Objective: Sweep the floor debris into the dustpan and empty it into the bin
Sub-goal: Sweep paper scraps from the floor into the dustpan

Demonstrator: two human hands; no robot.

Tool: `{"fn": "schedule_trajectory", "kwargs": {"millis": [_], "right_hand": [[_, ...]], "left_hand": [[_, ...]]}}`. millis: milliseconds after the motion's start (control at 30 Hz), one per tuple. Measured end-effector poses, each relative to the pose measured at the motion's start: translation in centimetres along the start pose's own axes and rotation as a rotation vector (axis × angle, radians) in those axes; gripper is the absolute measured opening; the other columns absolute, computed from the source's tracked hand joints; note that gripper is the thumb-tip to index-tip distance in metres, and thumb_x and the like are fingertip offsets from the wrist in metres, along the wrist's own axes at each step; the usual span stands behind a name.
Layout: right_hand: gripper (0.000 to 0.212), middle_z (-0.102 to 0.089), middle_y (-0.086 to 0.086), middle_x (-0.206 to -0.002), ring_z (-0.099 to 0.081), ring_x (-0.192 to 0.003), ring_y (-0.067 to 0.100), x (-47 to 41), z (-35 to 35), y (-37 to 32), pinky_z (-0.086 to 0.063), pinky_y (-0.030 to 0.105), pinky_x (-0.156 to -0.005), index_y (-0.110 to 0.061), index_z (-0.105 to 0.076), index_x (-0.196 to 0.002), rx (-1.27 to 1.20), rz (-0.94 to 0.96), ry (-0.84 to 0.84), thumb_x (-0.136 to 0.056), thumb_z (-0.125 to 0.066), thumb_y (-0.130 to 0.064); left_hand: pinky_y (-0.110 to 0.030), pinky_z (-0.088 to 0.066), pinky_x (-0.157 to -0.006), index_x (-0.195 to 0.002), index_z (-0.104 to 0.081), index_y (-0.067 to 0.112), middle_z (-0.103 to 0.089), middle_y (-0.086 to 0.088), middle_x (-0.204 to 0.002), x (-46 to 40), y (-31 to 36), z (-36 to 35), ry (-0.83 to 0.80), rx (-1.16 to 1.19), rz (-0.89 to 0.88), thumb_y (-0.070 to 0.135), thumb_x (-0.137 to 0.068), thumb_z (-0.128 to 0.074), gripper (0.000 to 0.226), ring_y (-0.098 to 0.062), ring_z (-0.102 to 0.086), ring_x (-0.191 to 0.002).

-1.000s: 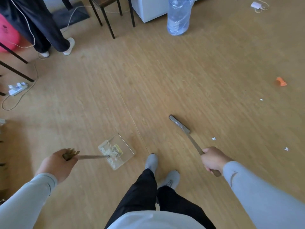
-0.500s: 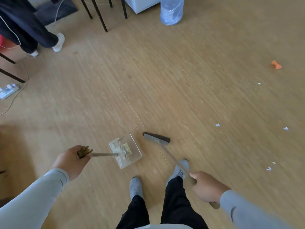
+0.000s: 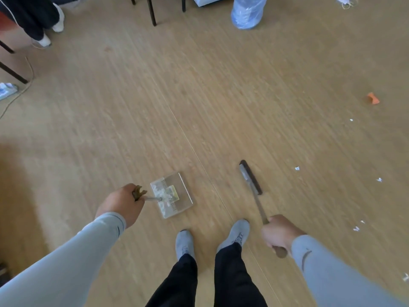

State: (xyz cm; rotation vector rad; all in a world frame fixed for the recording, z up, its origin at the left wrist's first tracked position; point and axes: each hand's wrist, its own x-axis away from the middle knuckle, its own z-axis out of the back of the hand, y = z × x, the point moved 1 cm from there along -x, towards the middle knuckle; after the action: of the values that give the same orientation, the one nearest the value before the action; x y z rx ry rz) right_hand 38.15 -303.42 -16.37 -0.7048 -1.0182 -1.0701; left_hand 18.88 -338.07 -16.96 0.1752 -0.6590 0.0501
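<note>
The left hand [image 3: 120, 203] is curled around the dark brown grip at the end of a thin metal handle, holding a clear, rectangular plastic dustpan [image 3: 172, 194] low over the light wooden plank floor [image 3: 199, 96]; whether the pan touches the boards cannot be told. White scraps and a yellowish piece lie inside the pan, gathered near its handle end. The right hand [image 3: 280, 232] grips the slim handle of a broom with a narrow, dark bristle head [image 3: 250, 177], the head lying ahead of the person's grey shoes [image 3: 235, 232] and well to the right of the dustpan. Both arms wear pale grey sleeves, and the legs are in black trousers. Small white paper bits [image 3: 297, 168] are scattered on the floor to the right of the broom head, and an orange scrap [image 3: 373, 98] lies farther off at the right. At the top stands a large translucent blue water bottle [image 3: 249, 11], beside black furniture legs [image 3: 151, 11]. At the upper left are another person's dark trousers and white shoes [image 3: 58, 18], and a white power strip [image 3: 6, 89] with its cable sits at the left edge.
</note>
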Motion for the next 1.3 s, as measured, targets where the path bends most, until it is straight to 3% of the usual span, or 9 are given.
{"fn": "schedule_trajectory", "kwargs": {"millis": [100,233,433,700,833,1000,1133,1233,1300], "right_hand": [[0.037,-0.063,0.012,-0.093,-0.061,-0.080,0.026,0.8,-5.9,-2.2,-0.061,0.039,-0.081,0.003,-0.064,-0.122,0.076,0.038,-0.050,-0.088,-0.054,-0.008],[0.043,-0.063,0.011,-0.096,-0.062,-0.081,0.026,3.0,-10.0,-3.0,-0.062,0.040,-0.083,0.000,-0.059,-0.128,0.101,0.074,-0.109,-0.086,-0.053,-0.011],[0.074,-0.052,0.001,-0.072,-0.051,-0.051,0.010,6.8,-7.5,-3.8,-0.047,0.021,-0.050,-0.024,-0.023,-0.163,0.053,0.109,-0.308,-0.094,-0.046,-0.008],[0.069,-0.052,0.007,-0.049,-0.042,-0.038,0.017,10.4,1.5,-0.3,-0.042,0.025,-0.045,-0.025,-0.045,-0.153,-0.068,0.135,-0.151,-0.091,-0.057,0.002],[0.071,-0.063,0.005,-0.067,-0.055,-0.049,0.017,7.2,0.1,-1.8,-0.049,0.027,-0.050,-0.028,-0.045,-0.153,0.034,0.127,-0.014,-0.086,-0.049,-0.005],[0.054,-0.067,0.005,-0.106,-0.070,-0.091,0.025,4.4,-6.2,-4.4,-0.060,0.034,-0.080,-0.006,-0.049,-0.144,0.243,0.121,-0.055,-0.090,-0.050,-0.009],[0.053,-0.062,0.002,-0.097,-0.059,-0.076,0.017,6.6,-8.4,-2.6,-0.060,0.035,-0.080,-0.008,-0.057,-0.136,0.336,0.263,-0.188,-0.084,-0.055,-0.015],[0.061,-0.059,0.002,-0.068,-0.048,-0.048,0.011,8.3,-3.8,-0.2,-0.051,0.028,-0.053,-0.037,-0.052,-0.137,0.165,0.213,-0.310,-0.085,-0.053,-0.006],[0.070,-0.053,0.006,-0.054,-0.043,-0.042,0.015,8.9,-0.4,2.4,-0.044,0.027,-0.047,-0.038,-0.047,-0.145,-0.002,0.141,-0.326,-0.087,-0.055,-0.001]], "left_hand": [[-0.032,-0.055,-0.060,-0.105,-0.058,0.027,-0.065,0.004,-0.079,-0.3,-0.2,-0.4,-0.002,-0.013,-0.011,0.040,-0.097,-0.054,0.015,-0.019,-0.063,-0.067],[-0.029,-0.051,-0.057,-0.102,-0.057,0.026,-0.064,0.003,-0.078,-0.6,0.2,-0.6,0.010,-0.027,-0.026,0.039,-0.097,-0.051,0.015,-0.020,-0.063,-0.066],[-0.030,-0.053,-0.062,-0.097,-0.056,0.026,-0.064,0.004,-0.081,-0.9,0.0,-0.1,0.022,-0.009,-0.030,0.040,-0.097,-0.048,0.017,-0.022,-0.063,-0.070],[-0.030,-0.053,-0.062,-0.098,-0.056,0.025,-0.062,0.005,-0.081,-0.4,-0.7,0.3,0.012,-0.007,-0.046,0.040,-0.098,-0.046,0.018,-0.021,-0.062,-0.071],[-0.029,-0.052,-0.060,-0.095,-0.055,0.024,-0.062,0.004,-0.078,-0.2,-0.3,-0.3,0.014,-0.006,-0.051,0.041,-0.099,-0.045,0.020,-0.021,-0.062,-0.069],[-0.028,-0.047,-0.056,-0.098,-0.054,0.024,-0.062,0.004,-0.078,-0.3,-0.8,-0.7,0.027,-0.033,-0.039,0.039,-0.098,-0.047,0.017,-0.019,-0.060,-0.066],[-0.027,-0.045,-0.054,-0.097,-0.054,0.023,-0.062,0.003,-0.078,-0.3,-0.4,-0.7,0.036,-0.050,-0.037,0.038,-0.098,-0.047,0.017,-0.019,-0.060,-0.065],[-0.027,-0.045,-0.053,-0.098,-0.055,0.023,-0.063,0.003,-0.078,0.0,-0.5,-0.8,0.027,-0.043,-0.037,0.039,-0.099,-0.047,0.018,-0.019,-0.060,-0.065],[-0.027,-0.046,-0.053,-0.097,-0.054,0.024,-0.063,0.003,-0.077,0.4,-0.9,-0.8,0.022,-0.036,-0.038,0.039,-0.099,-0.047,0.017,-0.019,-0.061,-0.064]]}}
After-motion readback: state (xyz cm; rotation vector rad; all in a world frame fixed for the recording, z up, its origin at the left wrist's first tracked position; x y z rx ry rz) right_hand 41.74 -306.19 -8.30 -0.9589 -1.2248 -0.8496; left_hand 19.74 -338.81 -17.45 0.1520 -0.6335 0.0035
